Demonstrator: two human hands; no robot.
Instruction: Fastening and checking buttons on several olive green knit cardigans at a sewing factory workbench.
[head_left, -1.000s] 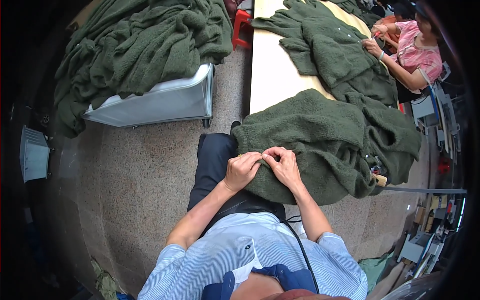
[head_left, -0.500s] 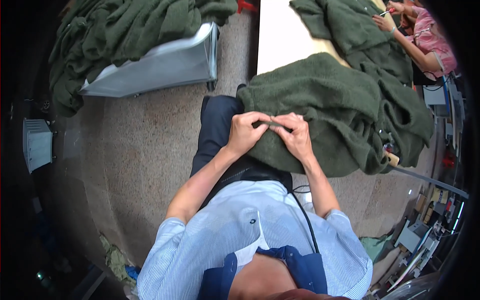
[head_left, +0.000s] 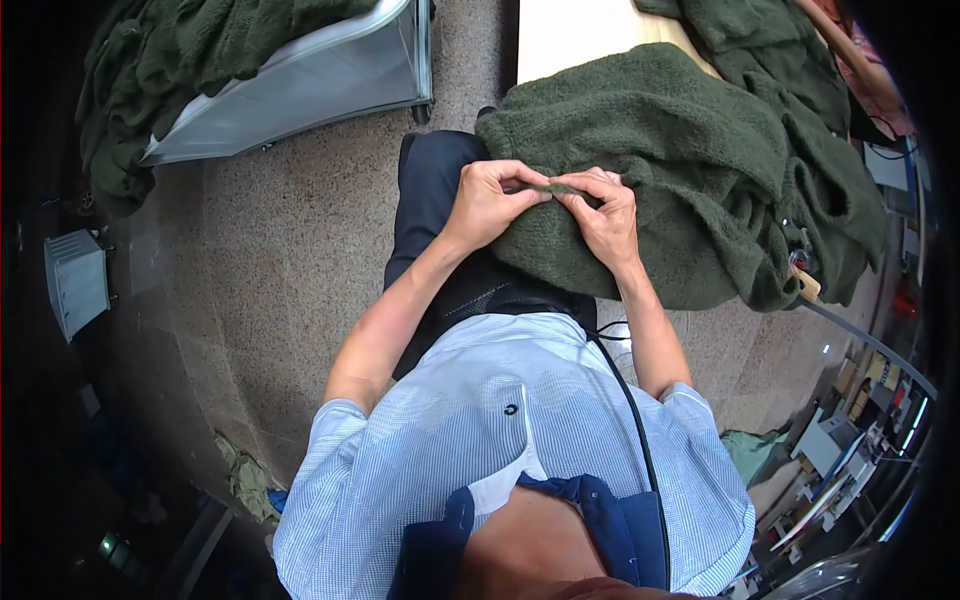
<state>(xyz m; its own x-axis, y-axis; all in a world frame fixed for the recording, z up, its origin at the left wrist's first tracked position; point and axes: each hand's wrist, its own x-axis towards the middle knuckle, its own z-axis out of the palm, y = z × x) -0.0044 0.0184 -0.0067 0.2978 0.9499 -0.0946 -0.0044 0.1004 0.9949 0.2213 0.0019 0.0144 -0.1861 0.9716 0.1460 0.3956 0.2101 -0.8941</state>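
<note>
A dark green fleecy garment (head_left: 650,130) lies bunched over my lap and the near end of a pale table. My left hand (head_left: 490,203) pinches a small fold of it between thumb and fingertips. Close beside, almost touching, my right hand (head_left: 603,212) grips the same fold, its thumb below and fingers above. What else may be between the fingertips is too small to make out. At the garment's right edge sits a small tool with a wooden-looking handle (head_left: 806,284), partly covered by the cloth.
More green cloth is heaped over a grey bin (head_left: 300,90) at the far left. The light tabletop (head_left: 570,35) shows behind the garment. Another person's arm (head_left: 862,62) is at the far right. A dark cord (head_left: 625,400) runs down my shirt. A grey crate (head_left: 77,285) stands at the left.
The whole view has shifted, so the scene sits higher in the picture. Both hands keep their pinch on the fold. The other person's hands have left the view.
</note>
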